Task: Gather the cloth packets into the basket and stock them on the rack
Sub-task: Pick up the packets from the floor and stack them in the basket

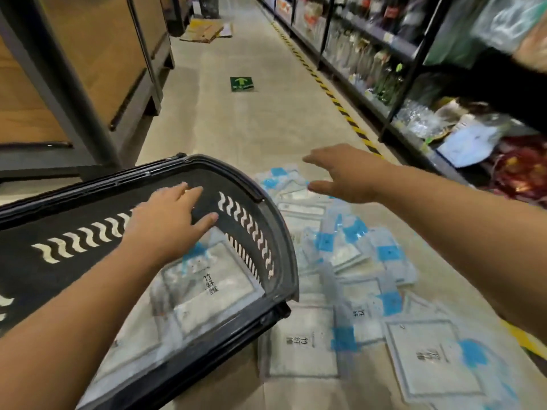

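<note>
A black plastic basket point(275, 241) with wavy slots stands on the shop floor at the lower left. White-and-blue cloth packets lie inside it, one point(207, 291) with black print facing up. My left hand point(168, 223) hovers over the basket's inside, fingers spread and holding nothing. To the right of the basket, several more cloth packets point(349, 261) lie scattered in a loose pile on the floor. My right hand point(346, 176) reaches out above the far end of that pile, fingers straight, empty.
A rack point(414, 93) full of packaged goods runs along the right, edged by a yellow-black floor stripe point(340, 105). Wooden cabinets point(88, 69) line the left. A green arrow sticker point(241, 83) and flattened cardboard point(207, 31) lie on the aisle floor ahead.
</note>
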